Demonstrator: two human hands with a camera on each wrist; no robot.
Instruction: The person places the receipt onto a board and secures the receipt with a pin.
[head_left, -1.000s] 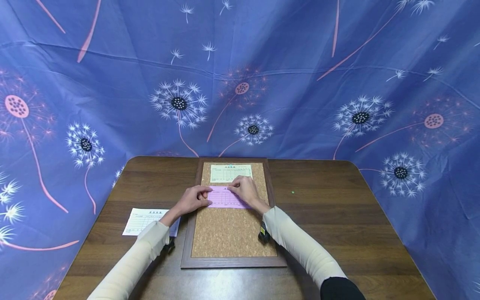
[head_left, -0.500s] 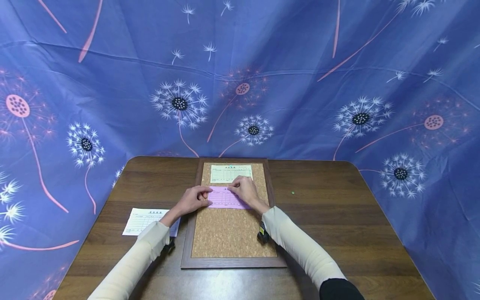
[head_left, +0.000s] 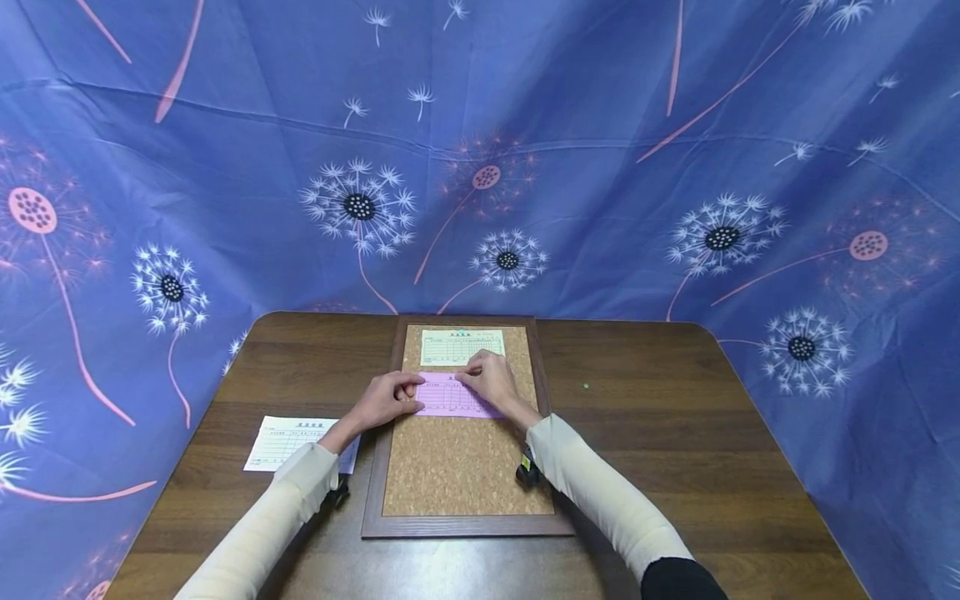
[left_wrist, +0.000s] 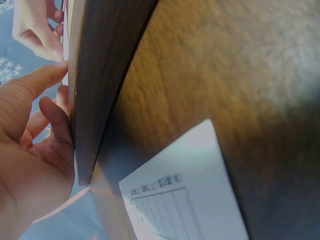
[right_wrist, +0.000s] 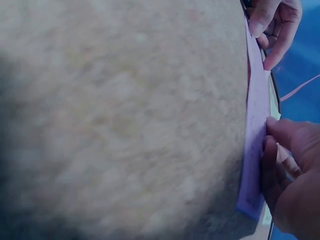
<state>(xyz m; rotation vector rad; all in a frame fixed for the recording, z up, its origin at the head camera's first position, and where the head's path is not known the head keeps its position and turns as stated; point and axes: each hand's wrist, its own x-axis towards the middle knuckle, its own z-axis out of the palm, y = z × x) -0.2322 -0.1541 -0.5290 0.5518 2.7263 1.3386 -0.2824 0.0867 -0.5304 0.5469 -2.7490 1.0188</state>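
A framed cork board [head_left: 457, 467] lies on the middle of the wooden table [head_left: 660, 433]. A pale green slip [head_left: 461, 347] sits at its top, with a pink slip [head_left: 450, 398] just below. My left hand [head_left: 405, 398] holds the pink slip's left edge with curled fingers, the thumb lying over the board's frame [left_wrist: 95, 75]. My right hand [head_left: 471, 375] pinches the slip's upper edge with bunched fingertips. What lies under them is hidden. In the right wrist view the pink slip [right_wrist: 255, 125] lies flat on the cork, with the right hand's fingers [right_wrist: 272, 145] at its rim.
A white printed slip [head_left: 288, 442] lies on the table left of the board, under my left forearm. A small green pin [head_left: 585, 385] sits on the table to the board's right. Blue dandelion-print cloth [head_left: 600, 167] hangs behind and around the table.
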